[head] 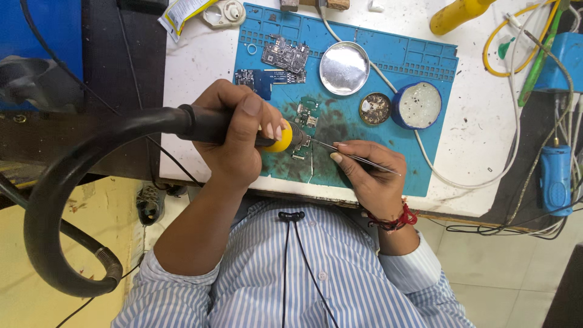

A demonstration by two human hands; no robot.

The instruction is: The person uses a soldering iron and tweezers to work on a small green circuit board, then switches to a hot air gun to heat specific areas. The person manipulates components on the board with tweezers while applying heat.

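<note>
Left hand (pixel 237 136) is gripping hot-air handle (pixel 212 126); right hand (pixel 370 173) is pinching tweezers (pixel 355 157) over small green board (pixel 306 115) on blue mat (pixel 395 61).

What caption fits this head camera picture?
Left hand aims hot-air tool, right hand steadies tweezers over blue mat.

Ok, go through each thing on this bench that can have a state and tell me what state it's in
left hand: gripping the hot air handle
hot air handle: held, nozzle down at the small board
right hand: pinching tweezers
tweezers: held, tips at the small board
small board: flat on the blue mat
round tin: open, empty
blue pot: open
</note>
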